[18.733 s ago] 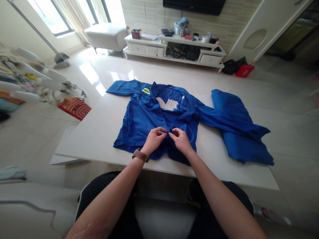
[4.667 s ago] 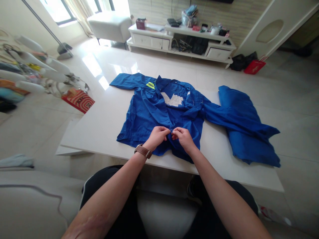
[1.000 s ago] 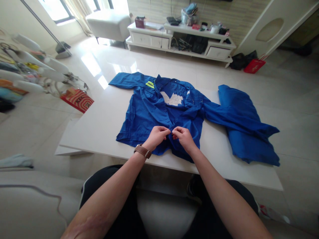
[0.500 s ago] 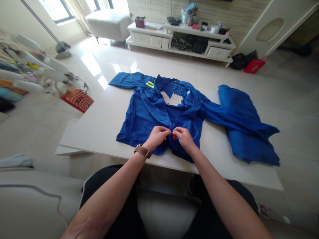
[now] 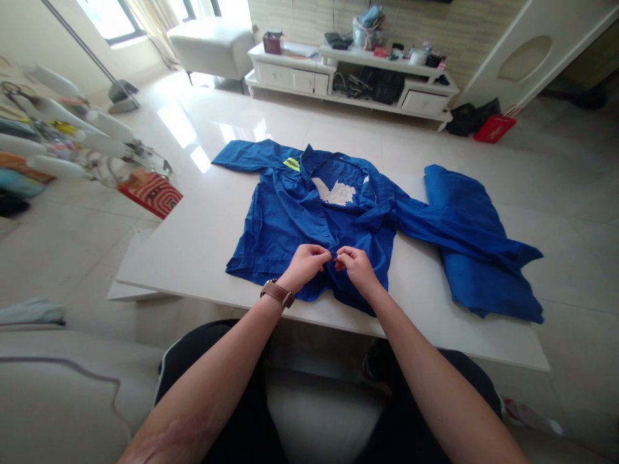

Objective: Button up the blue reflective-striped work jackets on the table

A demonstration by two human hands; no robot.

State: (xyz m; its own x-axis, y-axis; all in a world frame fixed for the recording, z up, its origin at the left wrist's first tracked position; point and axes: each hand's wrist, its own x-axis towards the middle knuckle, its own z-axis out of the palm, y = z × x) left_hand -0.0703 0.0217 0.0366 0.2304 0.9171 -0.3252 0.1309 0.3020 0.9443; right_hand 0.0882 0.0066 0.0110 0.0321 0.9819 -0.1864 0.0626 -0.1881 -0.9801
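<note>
A blue work jacket (image 5: pixel 285 200) lies spread on the white table (image 5: pixel 188 258), its collar pointing away from me and its sleeves out to both sides. Buttons show along the front edge, and a white patch is visible inside the neck. Near the lower front, my left hand (image 5: pixel 308 263) pinches the jacket's front edge. My right hand (image 5: pixel 355 267) pinches the same edge just beside it, the fingertips of both almost touching. Whatever lies between the fingertips is too small to make out. A brown watch sits on my left wrist.
Folded blue cloth (image 5: pixel 488 277) lies at the table's right end, partly under the jacket's sleeve. A red paper bag (image 5: pixel 152 193) stands beyond the left end, close to a rack with white padded arms. A white TV cabinet (image 5: pixel 285 77) stands across the floor.
</note>
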